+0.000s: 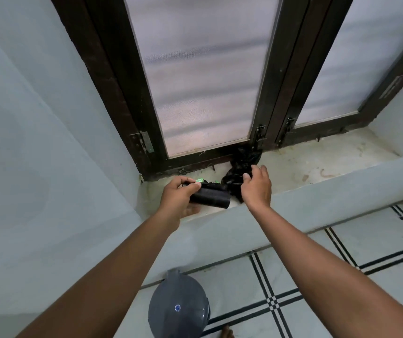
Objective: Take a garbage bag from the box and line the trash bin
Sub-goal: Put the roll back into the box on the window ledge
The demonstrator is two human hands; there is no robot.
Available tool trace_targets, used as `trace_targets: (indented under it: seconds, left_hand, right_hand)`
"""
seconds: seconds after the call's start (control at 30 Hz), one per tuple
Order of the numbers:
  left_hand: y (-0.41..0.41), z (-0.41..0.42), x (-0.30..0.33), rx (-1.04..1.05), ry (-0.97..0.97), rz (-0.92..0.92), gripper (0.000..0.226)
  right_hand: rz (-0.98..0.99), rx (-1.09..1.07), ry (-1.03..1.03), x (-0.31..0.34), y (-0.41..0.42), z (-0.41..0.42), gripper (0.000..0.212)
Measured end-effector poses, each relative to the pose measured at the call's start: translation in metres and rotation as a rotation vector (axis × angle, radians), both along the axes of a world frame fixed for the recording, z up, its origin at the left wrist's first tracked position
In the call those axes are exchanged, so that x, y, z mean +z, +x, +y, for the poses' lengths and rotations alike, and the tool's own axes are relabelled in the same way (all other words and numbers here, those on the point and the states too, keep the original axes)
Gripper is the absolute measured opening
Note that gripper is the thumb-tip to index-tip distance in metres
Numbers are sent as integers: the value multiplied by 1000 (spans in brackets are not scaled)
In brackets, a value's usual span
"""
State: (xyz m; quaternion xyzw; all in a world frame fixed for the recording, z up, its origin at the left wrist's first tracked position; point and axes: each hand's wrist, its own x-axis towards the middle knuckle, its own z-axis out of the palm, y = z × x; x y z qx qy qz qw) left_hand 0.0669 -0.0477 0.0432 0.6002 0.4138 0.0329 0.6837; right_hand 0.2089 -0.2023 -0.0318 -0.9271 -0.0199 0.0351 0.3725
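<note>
My left grip [181,193] is closed around the black roll of garbage bags [211,199], thumb and fingers pinching its near end, while my right grip [256,185] just beside it clutches the loose crumpled bag [242,167] trailing off on the window sill [317,167]. I judge I'm at the taking step, with no box visible. Next comes tearing one bag free, then carrying it down to the grey trash bin [178,306] below my arms.

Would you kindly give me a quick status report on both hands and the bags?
Left hand gripping bag roll. Right hand on crumpled black bag on sill. Bin on floor, lid shut, unlined.
</note>
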Motion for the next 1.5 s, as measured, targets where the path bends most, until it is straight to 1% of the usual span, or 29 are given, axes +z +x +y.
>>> trace_targets:
  seconds: [0.07, 0.1, 0.13, 0.17, 0.2, 0.27, 0.3, 0.33, 0.4, 0.47, 0.53, 0.6, 0.63, 0.67, 0.73, 0.77, 0.83, 0.9, 0.97, 1.03, 1.1, 1.17, 1.23, 1.27, 1.3, 1.37, 1.4, 1.47, 1.5]
  left_hand:
    - [3, -1, 2, -35, 35, -13, 22]
    - [3, -2, 3, -62, 52, -23, 21]
    - [4, -2, 5, -91, 64, -38, 21]
    - [6, -2, 7, -118, 75, -57, 19]
    - [6, -3, 10, -143, 84, -79, 17]
    - [7, -3, 15, -197, 119, -114, 15]
    - [8, -2, 18, -221, 145, -120, 15]
    - [8, -2, 20, -240, 167, -122, 15]
    - [11, 2, 23, -274, 189, -113, 17]
    - [18, 7, 22, -321, 235, -86, 19]
    - [30, 14, 13, -333, 440, -42, 14]
    - [44, 26, 1, -379, 744, 21, 10]
    - [52, 31, -6, -499, 876, 76, 16]
    - [60, 35, -13, -684, 973, 157, 26]
    - [69, 35, -21, -1031, 1092, 340, 45]
    - [72, 34, -23, -1127, 1140, 407, 51]
    - [74, 31, -27, -1155, 1247, 438, 58]
    - [72, 35, -28, -1077, 1312, 411, 57]
    - [66, 41, -27, -995, 1300, 377, 59]
    - [56, 46, -21, -878, 1234, 301, 62]
    - [44, 49, -14, -682, 1117, 155, 62]
    - [30, 51, -11, -466, 950, 6, 64]
    - [16, 49, -10, -305, 784, -67, 65]
    - [10, 48, -11, -272, 738, -77, 61]
    - [5, 45, -12, -249, 716, -82, 52]
    - [-1, 44, -20, -169, 648, -88, 18]
    - [-3, 44, -18, -100, 526, -102, 19]
    - [-5, 42, -13, 55, 204, -118, 32]
    - [-5, 44, -13, 92, 114, -126, 32]
  right_hand:
    - [-142, -14, 129, 8, -21, -5, 36]
    - [-180, 11, 216, 14, -30, -6, 31]
    - [-153, 56, 308, 21, -37, -6, 26]
    - [-36, 114, 417, 30, -43, -6, 20]
    - [165, 179, 541, 41, -46, -4, 21]
    - [668, 289, 777, 58, -46, -8, 38]
    - [856, 362, 830, 64, -45, -12, 45]
    - [948, 440, 855, 67, -44, -16, 48]
    - [909, 521, 855, 68, -43, -22, 43]
    - [810, 445, 890, 67, -44, -23, 44]
    - [733, 331, 943, 63, -44, -24, 43]
    - [672, 206, 980, 62, -44, -29, 40]
    - [644, 148, 981, 62, -43, -31, 38]
    - [622, 100, 980, 63, -42, -33, 36]
    - [598, 43, 980, 65, -41, -34, 31]
    - [597, 34, 983, 66, -41, -34, 29]
    - [607, 27, 992, 71, -42, -34, 28]
    - [619, 33, 1009, 77, -44, -34, 27]
    - [637, 30, 1033, 82, -46, -33, 26]
    - [669, -1, 1062, 86, -47, -29, 25]
    - [716, -39, 1092, 89, -46, -20, 21]
    - [756, -39, 1100, 94, -44, -10, 18]
    - [792, -9, 1081, 102, -43, 2, 18]
    - [811, 6, 1068, 107, -43, 8, 18]
    - [824, 16, 1057, 112, -43, 12, 18]
    - [837, 25, 1040, 119, -45, 21, 18]
    - [841, 24, 1034, 121, -45, 24, 19]
    - [842, 17, 1011, 124, -48, 30, 20]
    - [838, 10, 997, 124, -50, 32, 20]
